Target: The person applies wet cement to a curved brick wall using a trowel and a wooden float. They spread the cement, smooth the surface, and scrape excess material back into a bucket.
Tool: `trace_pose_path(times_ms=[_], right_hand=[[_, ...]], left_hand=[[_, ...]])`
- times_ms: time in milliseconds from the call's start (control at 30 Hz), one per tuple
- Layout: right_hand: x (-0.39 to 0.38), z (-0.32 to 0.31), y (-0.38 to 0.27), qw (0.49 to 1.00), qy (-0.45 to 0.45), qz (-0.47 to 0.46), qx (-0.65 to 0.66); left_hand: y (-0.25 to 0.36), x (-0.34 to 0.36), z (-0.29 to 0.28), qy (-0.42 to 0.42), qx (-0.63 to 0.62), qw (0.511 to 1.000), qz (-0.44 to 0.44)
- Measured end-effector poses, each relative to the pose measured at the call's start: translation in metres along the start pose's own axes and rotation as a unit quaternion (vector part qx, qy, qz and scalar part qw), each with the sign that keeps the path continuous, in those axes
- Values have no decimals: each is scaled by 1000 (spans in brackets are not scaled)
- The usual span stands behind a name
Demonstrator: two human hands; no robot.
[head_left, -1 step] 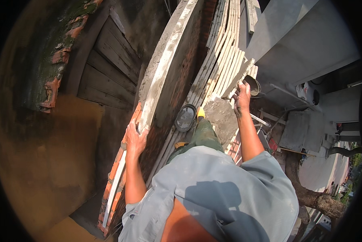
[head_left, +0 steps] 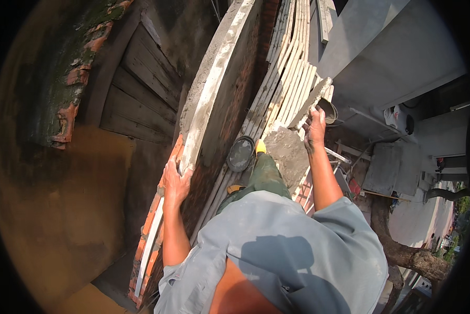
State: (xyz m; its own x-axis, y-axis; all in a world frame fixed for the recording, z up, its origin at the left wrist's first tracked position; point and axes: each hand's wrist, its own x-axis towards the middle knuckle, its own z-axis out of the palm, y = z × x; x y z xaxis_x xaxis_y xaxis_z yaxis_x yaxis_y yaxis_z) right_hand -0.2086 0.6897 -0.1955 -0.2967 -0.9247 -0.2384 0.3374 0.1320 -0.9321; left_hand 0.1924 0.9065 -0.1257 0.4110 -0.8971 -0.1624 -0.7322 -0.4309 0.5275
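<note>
Two hands occupy the same positions as in the earlier frame. The left hand [head_left: 177, 180] is bent round a long pale strip [head_left: 206, 112] on the edge of the brick wall [head_left: 237, 83], thumb and fingers on opposite sides; its hidden fingertips cannot be assessed. The right hand [head_left: 314, 127] is closed round the handle of a mortar-caked trowel [head_left: 309, 104], held above the grey mortar [head_left: 286, 149]. One change noted: the round black tub [head_left: 239, 154] beside the yellow shoe [head_left: 260, 146] showed a pale gleam inside and now reads darker. Camera shift is slight.

Surface: pale poles [head_left: 279, 89] laid lengthwise alongside the wall; a dark bucket [head_left: 327, 110] stands near the trowel. Surroundings: weathered planks [head_left: 140, 91] and brownish ground [head_left: 62, 199] left; grey walls [head_left: 428, 47] and a tree trunk [head_left: 421, 261] right, in sunlight.
</note>
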Motion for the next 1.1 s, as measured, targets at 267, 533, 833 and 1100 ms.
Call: trace_pose_path(times_ms=[267, 533, 833, 1100], right_hand=[[1, -33, 1, 997, 34, -65, 27], [13, -79, -11, 994, 98, -49, 0], [38, -114, -16, 988, 137, -73, 19], [25, -144, 9, 984, 172, -34, 32]], left_hand=[[-8, 13, -2, -5, -27, 998, 50], [-12, 10, -4, -38, -44, 998, 36], [-12, 5, -5, -40, -124, 991, -5], [-4, 13, -9, -62, -119, 991, -19]])
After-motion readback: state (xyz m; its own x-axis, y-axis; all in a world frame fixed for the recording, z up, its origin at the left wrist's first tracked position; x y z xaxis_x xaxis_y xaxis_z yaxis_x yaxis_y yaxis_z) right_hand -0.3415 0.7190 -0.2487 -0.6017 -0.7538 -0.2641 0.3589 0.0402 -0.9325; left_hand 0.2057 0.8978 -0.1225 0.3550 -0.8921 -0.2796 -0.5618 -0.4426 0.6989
